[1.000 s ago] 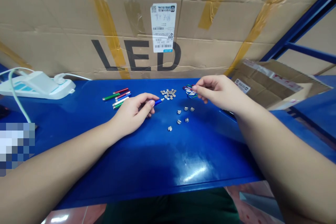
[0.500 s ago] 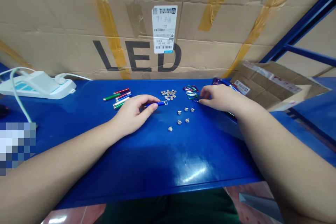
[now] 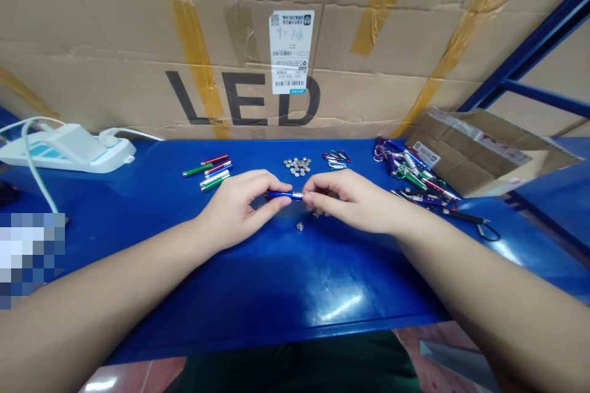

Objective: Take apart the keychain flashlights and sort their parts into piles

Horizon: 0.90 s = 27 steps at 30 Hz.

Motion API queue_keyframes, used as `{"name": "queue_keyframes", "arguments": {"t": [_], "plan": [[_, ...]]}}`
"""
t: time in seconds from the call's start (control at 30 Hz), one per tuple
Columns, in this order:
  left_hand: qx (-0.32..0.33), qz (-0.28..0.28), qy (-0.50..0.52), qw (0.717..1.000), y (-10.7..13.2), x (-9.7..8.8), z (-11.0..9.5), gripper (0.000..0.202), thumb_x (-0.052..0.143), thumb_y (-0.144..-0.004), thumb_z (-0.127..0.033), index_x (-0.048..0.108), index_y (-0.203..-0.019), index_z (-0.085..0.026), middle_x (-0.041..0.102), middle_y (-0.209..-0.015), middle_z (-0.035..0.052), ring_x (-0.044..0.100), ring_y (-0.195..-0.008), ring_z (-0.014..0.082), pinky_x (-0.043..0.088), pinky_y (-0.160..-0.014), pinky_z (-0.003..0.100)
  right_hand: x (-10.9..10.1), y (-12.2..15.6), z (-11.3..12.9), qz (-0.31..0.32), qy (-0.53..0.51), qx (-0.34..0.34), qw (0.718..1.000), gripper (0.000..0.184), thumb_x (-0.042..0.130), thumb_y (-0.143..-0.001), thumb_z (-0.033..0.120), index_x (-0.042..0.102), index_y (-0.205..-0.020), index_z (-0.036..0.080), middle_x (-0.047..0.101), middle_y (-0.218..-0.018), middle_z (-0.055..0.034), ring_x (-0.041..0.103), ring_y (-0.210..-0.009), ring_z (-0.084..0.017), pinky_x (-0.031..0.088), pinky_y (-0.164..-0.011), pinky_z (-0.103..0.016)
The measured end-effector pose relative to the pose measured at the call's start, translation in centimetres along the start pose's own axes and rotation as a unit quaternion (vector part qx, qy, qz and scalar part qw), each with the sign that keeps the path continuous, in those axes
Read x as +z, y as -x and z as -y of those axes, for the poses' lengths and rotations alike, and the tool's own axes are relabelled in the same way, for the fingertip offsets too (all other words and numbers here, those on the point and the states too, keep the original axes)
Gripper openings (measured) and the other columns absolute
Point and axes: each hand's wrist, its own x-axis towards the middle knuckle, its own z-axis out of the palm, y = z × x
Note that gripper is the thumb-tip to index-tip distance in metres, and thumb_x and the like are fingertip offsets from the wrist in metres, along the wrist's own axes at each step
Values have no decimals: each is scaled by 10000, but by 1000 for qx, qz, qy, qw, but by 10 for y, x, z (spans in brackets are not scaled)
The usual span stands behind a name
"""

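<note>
pinching a blue penlight [image 3: 280,194] between them, the left hand [image 3: 235,212] and right hand [image 3: 350,199] hold it level just above the surface [image 3: 276,301]. both grips are closed on it, the left on the blue body and the right at the silver end, so each hand controls one end. beyond the hands, tubes [image 3: 207,173], button cells [image 3: 297,166] and clips [image 3: 335,159] lie in separate groups, seemingly sorted by kind to keep them easy to reach. a metal disc [image 3: 300,226] sits just below the hands. unlike in the earlier frame, the right hand has left the clips to join the left on the penlight, and a heap of keychain lights [image 3: 415,175] now shows at right.
</note>
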Motion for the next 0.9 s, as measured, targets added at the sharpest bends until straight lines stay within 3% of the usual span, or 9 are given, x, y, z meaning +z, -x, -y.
{"name": "queue_keyframes", "arguments": {"t": [0.17, 0.27, 0.4, 0.53, 0.77, 0.9], "plan": [[-13, 32, -51, 998, 0, 0, 2, 204, 633, -1026, -345, 735, -1080, -176, 787, -992, 77, 739, -906, 193, 565, -835, 296, 0, -3, -6, 39, -151, 72, 985, 367, 689, -934, 526, 637, -850, 173, 679, -775, -15, 631, -631, -128, 551, -605, -262], [-10, 76, -96, 992, -1, 1, 2, 292, 526, -1073, -366, 737, -1113, -169, 766, -934, 80, 722, -854, 199, 548, -776, 295, 0, -2, -4, 35, -173, 78, 981, 326, 749, -895, 472, 644, -825, 172, 657, -732, 10, 600, -592, -105, 533, -577, -237], [40, 101, -141, 984, -2, 0, 0, 375, 434, -1102, -368, 740, -1068, -155, 738, -844, 82, 696, -761, 205, 504, -695, 299, 0, -2, -4, 49, -201, 104, 973, 233, 791, -843, 365, 686, -801, 162, 653, -712, 13, 583, -584, -94, 511, -533, -212], [49, 109, -144, 982, -1, -1, -2, 423, 403, -1109, -406, 743, -1062, -159, 761, -871, 92, 714, -785, 212, 501, -704, 298, -1, -2, -7, 93, -290, 116, 946, 290, 779, -841, 423, 706, -822, 143, 649, -686, 8, 561, -522, -94, 487, -465, -222], [-73, 174, -30, 981, -4, 0, -2, 370, 412, -1091, -392, 724, -1080, -194, 771, -910, 53, 714, -794, 195, 493, -707, 278, -6, -1, -7, 72, -161, 67, 982, 354, 737, -904, 484, 687, -803, 149, 595, -655, 30, 511, -501, -76, 410, -483, -212], [-151, 202, 65, 966, -7, -1, -4, 411, 401, -1074, -428, 705, -931, -190, 733, -810, 27, 676, -723, 172, 489, -694, 266, -3, 0, -6, 44, -54, 11, 998, 285, 665, -961, 413, 714, -831, 164, 629, -679, 9, 533, -560, -110, 415, -542, -242]]}}
